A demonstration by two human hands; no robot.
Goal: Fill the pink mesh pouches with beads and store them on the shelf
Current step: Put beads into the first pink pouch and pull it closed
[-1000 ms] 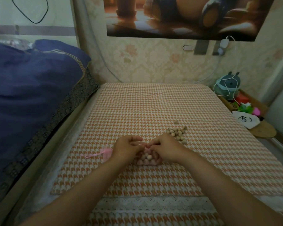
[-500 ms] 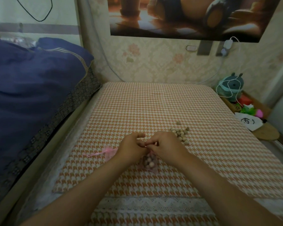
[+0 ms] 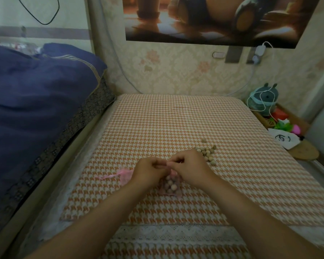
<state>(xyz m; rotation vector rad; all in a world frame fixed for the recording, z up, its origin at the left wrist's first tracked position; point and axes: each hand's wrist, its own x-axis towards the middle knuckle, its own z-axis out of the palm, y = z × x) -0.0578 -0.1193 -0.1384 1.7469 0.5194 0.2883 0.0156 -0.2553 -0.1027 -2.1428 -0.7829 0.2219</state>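
A pink mesh pouch (image 3: 170, 185) full of tan beads hangs just over the houndstooth-covered table (image 3: 176, 124). My left hand (image 3: 148, 171) and my right hand (image 3: 190, 168) meet above it, each pinching the pouch's top at its drawstring. A second pink pouch (image 3: 124, 174), flat with a trailing ribbon, lies on the cloth just left of my left hand. Several loose tan beads (image 3: 206, 153) sit in a small heap behind my right hand.
A blue quilt (image 3: 36, 109) is piled on the bed to the left. At the right, a low wooden shelf (image 3: 305, 152) carries a teal toy with a white cable, a white drawstring bag (image 3: 282, 140) and small coloured items. A wall stands behind the table.
The filled pouch has been lifted from lying on the cloth and now hangs upright, its mouth gathered narrower between my fingertips. Both hands stay together above it.
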